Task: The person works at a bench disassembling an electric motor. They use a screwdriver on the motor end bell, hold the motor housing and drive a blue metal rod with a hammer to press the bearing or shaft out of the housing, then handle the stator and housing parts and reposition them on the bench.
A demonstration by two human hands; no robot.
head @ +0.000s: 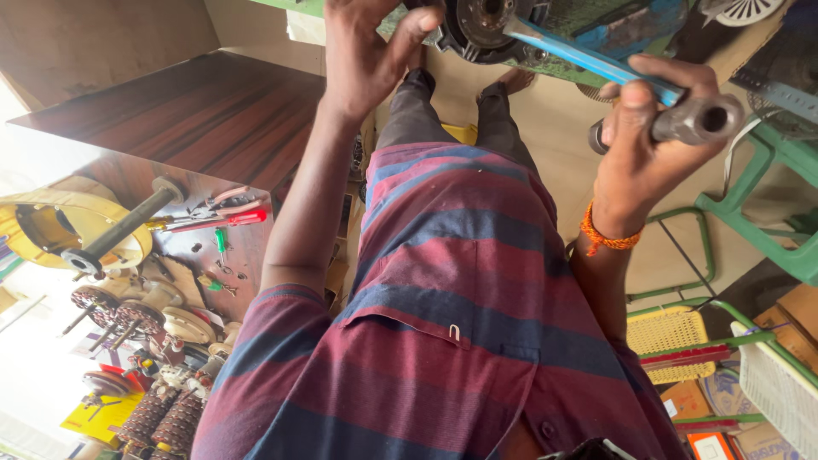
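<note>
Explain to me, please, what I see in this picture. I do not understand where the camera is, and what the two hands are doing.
There is one picture, from a camera worn on the person's head, looking down, so it appears upside down: the striped shirt fills the middle and the feet are near the top. No robot is here, only two bare hands. The left hand touches the edge of a round dark motor part near the top edge. The right hand, with an orange thread on its wrist, grips a grey metal tube together with a blue-handled tool that reaches to the motor part. At the left, a metal surface carries pliers, screwdrivers, a shaft and copper-wound rotors.
</note>
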